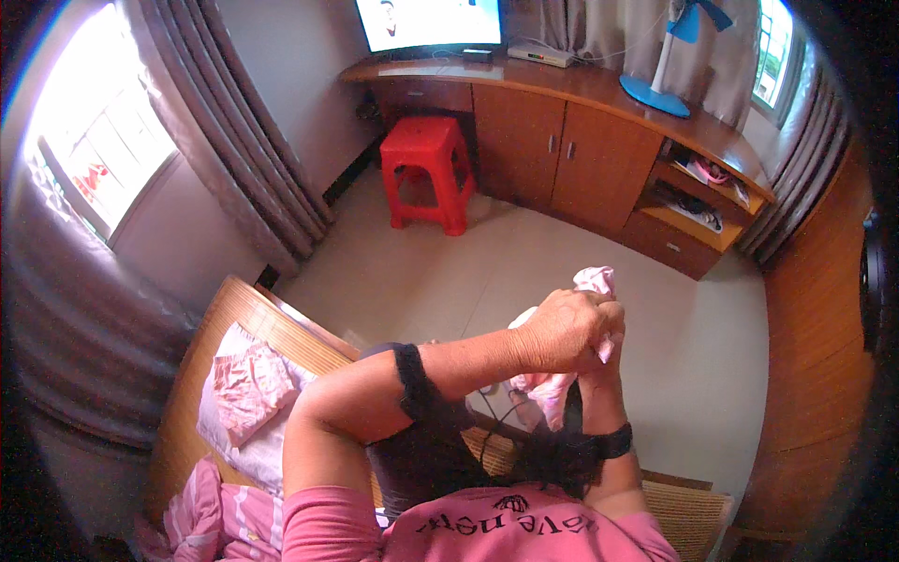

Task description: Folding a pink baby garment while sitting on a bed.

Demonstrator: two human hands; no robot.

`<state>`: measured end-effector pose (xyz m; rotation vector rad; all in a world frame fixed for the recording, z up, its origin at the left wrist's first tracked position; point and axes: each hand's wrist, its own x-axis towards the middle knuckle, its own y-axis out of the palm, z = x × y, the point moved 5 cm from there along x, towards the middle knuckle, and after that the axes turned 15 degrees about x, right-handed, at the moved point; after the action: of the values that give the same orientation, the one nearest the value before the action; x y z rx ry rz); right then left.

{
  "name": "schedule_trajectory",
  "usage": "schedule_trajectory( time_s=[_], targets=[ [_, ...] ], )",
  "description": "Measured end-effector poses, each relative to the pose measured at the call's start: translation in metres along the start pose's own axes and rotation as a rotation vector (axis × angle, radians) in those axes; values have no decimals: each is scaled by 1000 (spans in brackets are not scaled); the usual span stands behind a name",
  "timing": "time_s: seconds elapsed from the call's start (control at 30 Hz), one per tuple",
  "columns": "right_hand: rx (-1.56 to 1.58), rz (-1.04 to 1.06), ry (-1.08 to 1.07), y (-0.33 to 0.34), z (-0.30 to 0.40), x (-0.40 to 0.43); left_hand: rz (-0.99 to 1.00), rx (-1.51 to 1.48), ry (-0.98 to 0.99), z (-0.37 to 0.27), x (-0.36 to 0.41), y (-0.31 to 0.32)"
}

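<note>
A bunched pale pink cloth garment (595, 279) pokes up above my left hand (570, 329), which is closed around it in a fist. My left forearm reaches across to the right. My right hand (600, 376) rises beneath the left one and meets it at the same cloth. Its fingers are mostly hidden behind the left hand. More pink and white fabric (555, 393) hangs below the two hands, over my lap. A black band (609, 444) wraps my right forearm, and another sits near my left elbow (411, 379).
Pink patterned shorts (249, 390) lie on a pillow (211, 414) on the mat-covered bed (186, 372) at left, above a striped pink cloth (239, 516). Ahead stand a red plastic stool (425, 151) and a wooden cabinet (520, 140) bearing a television (435, 24) and blue fan (653, 95).
</note>
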<state>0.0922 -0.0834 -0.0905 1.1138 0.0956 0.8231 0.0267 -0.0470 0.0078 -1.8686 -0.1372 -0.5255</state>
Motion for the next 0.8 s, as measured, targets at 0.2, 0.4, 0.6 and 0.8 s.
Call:
schedule_trajectory(
  time_s=[0.2, 0.4, 0.6, 0.8],
  targets=[
    [-527, 281, -338, 24, 4, -4, -22, 25, 31, 1, -2, 3],
    [-798, 38, -180, 22, 2, -9, -154, 54, -121, 16, 2, -11],
    [-2, -358, 66, 32, 8, -3, -75, 52, -446, 41, 1, -25],
    [65, -364, 31, 12, 31, -1, 102, 208, -231, 38, 0, -6]
  ],
)
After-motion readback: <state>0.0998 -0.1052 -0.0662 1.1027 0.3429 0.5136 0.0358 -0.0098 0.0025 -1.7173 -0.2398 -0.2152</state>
